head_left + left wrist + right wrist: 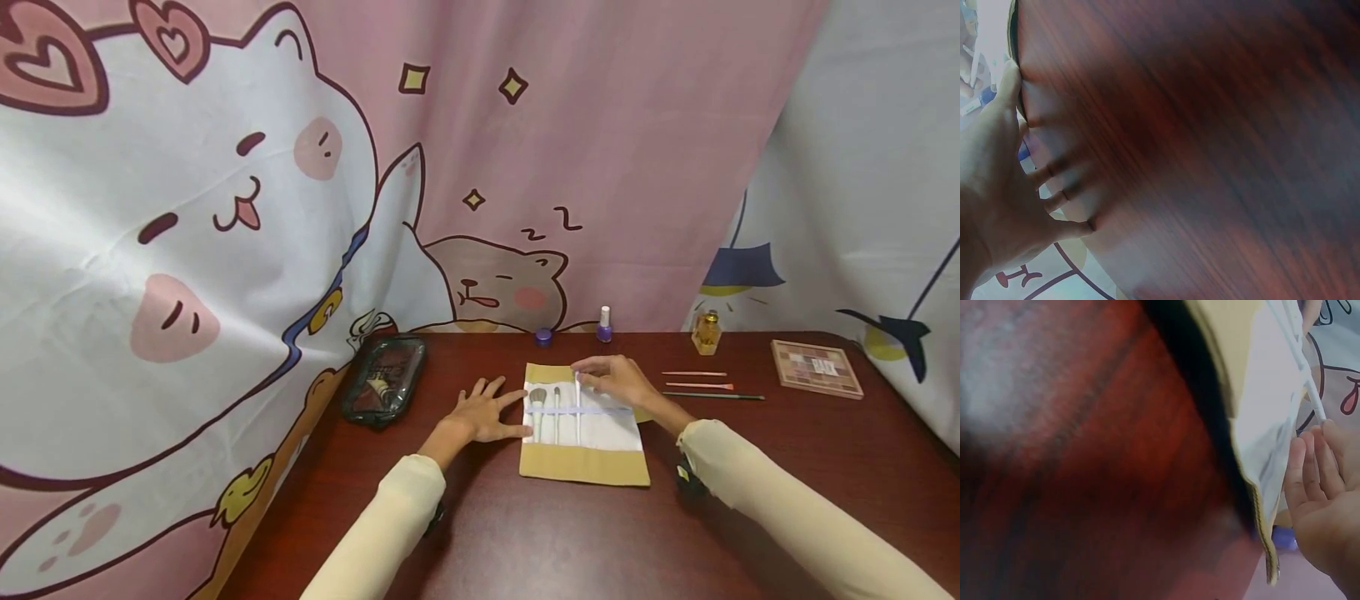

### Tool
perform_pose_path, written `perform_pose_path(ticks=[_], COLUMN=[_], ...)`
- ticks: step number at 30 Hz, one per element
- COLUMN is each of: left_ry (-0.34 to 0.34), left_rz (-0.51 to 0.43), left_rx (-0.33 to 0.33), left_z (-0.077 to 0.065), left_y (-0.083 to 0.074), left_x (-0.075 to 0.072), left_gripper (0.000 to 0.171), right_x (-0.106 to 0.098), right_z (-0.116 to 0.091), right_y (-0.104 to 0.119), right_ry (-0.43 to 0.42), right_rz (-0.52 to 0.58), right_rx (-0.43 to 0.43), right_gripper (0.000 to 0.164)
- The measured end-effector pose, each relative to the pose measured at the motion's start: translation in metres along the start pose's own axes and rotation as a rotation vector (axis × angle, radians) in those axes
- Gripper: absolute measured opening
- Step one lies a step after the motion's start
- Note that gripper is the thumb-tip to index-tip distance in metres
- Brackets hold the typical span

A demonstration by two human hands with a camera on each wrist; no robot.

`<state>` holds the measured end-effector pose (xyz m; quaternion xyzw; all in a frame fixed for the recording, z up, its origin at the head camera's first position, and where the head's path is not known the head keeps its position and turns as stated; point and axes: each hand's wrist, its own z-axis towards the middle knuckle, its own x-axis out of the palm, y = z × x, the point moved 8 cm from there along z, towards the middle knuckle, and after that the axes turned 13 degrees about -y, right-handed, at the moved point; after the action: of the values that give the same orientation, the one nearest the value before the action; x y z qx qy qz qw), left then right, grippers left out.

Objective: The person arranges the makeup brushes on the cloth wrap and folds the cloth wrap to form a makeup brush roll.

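A tan and white fabric brush roll [585,465] lies unfolded on the table. Tucked under its pale band [611,411] are a wide fluffy makeup brush [537,398] and a thinner makeup brush [557,421]. To their right, a slim white-handled makeup brush [578,427] passes under the band too; my right hand [619,382] pinches its upper end between thumb and fingers. In the right wrist view that thin handle [1315,403] meets the fingertips. My left hand [482,415] is spread beside the roll, its thumb and index finger at the left edge.
Right of the roll lie two pink brushes [697,386] and a dark green brush [712,396]. Behind them stand a perfume bottle [706,333] and an eyeshadow palette [817,368]. A purple nail polish [604,327] and small purple jar [543,337] stand at the back; a black pouch [385,381] lies left.
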<state>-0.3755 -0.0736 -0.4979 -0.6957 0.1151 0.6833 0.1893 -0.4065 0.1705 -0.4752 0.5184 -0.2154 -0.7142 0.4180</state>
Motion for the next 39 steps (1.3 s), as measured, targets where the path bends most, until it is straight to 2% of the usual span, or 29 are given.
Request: perform_pose_path(ticks=[3, 9, 14, 20, 27, 39], left_ry=[0.001, -0.002, 0.007, -0.006, -0.005, -0.004], left_rz=[-0.004, 0.004, 0.013, -0.002, -0.015, -0.015], left_rx=[0.001, 0.009, 0.005, 0.013, 0.012, 0.015], left_z=[0.000, 0.001, 0.003, 0.001, -0.001, 0.000], left_y=[0.000, 0.000, 0.002, 0.000, -0.001, -0.001], left_x=[0.000, 0.002, 0.005, 0.001, -0.001, 0.000], left_gripper=[0.086, 0.087, 0.086, 0.086, 0.084, 0.086], right_x=[0.003, 0.008, 0.009, 0.013, 0.014, 0.012], right_z=[-0.004, -0.012, -0.018, -0.026, -0.032, -0.035], right_y=[0.000, -0.001, 0.002, 0.002, 0.004, 0.006], right_ry=[-0.001, 0.006, -0.004, 0.001, 0.004, 0.007], right_rz=[-0.012, 0.040, 0.044, 0.030, 0.004, 0.005], right_rx=[0.001, 0.025, -0.007, -0.018, -0.087, -0.077], right_gripper=[0.026, 0.025, 0.022, 0.022, 0.020, 0.019])
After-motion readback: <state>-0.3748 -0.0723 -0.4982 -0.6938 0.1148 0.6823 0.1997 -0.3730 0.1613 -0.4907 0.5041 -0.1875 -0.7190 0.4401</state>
